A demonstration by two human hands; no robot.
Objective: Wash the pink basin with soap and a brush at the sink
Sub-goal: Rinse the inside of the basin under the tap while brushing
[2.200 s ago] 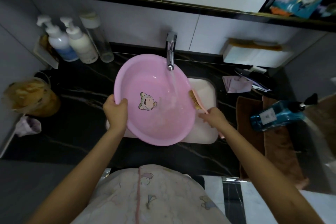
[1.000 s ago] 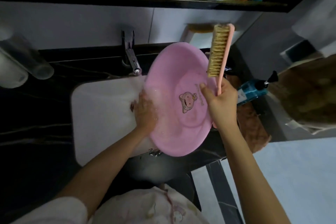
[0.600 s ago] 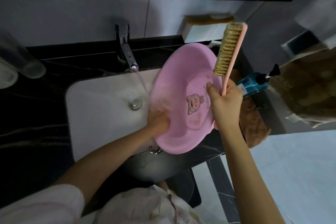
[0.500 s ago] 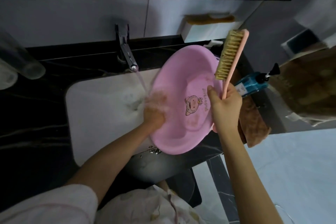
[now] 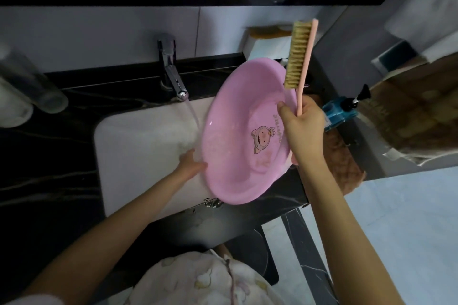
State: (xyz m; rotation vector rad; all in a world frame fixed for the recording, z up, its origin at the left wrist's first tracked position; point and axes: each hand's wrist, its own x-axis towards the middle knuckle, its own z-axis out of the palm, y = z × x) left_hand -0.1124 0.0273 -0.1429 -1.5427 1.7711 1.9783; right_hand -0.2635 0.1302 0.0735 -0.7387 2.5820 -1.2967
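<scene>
The pink basin (image 5: 235,136), with a cartoon print inside, stands tilted on the right side of the white sink (image 5: 138,146), its inside facing me. My right hand (image 5: 302,129) grips the basin's right rim together with the handle of the pink brush (image 5: 297,57), which points upward with its bristles to the left. My left hand (image 5: 190,163) touches the basin's lower left rim from outside, with the fingers stretched toward it. Water from the faucet (image 5: 173,77) falls just left of the rim, above that hand.
A blue pump bottle (image 5: 342,111) lies on a brown towel (image 5: 347,166) right of the basin. Clear bottles (image 5: 37,89) stand at the far left on the black counter. A white box (image 5: 265,44) sits against the back wall.
My left hand has left the inside of the basin and now sits at its left rim. The brush stands more upright. Water keeps running.
</scene>
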